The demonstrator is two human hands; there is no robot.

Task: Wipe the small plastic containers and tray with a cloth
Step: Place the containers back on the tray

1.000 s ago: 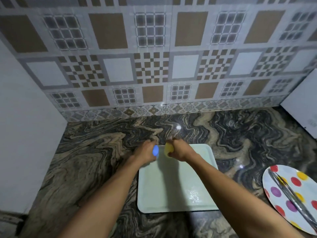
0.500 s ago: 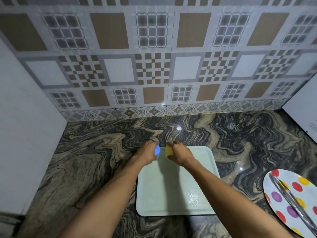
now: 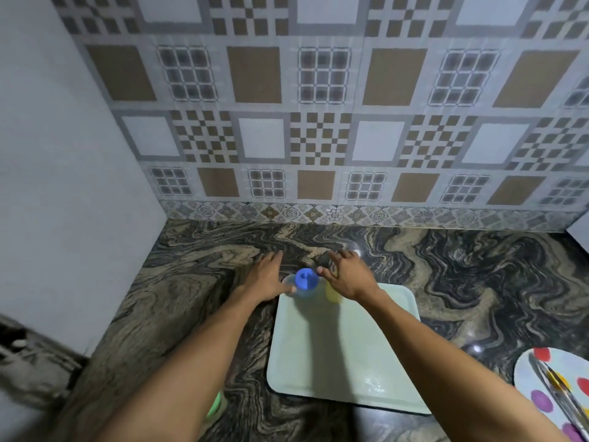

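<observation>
A pale green tray [image 3: 344, 349] lies on the marbled counter. At its far left corner stands a small container with a blue lid [image 3: 306, 280]. Just right of it, a yellow container [image 3: 332, 293] shows partly under my right wrist. My left hand [image 3: 264, 277] hovers just left of the blue-lidded container, its fingers straight and spread, holding nothing. My right hand [image 3: 345, 272] is just right of it with fingers spread, also holding nothing. No cloth is in view.
A polka-dot plate [image 3: 557, 400] with metal tongs [image 3: 557, 387] across it sits at the right edge. A green object [image 3: 215, 405] peeks out under my left forearm. A tiled wall backs the counter [image 3: 191, 288]; a plain white wall closes the left side.
Both hands let go of the blue-lidded and yellow containers, which now stand at the tray's far left corner. The fingers have spread apart.
</observation>
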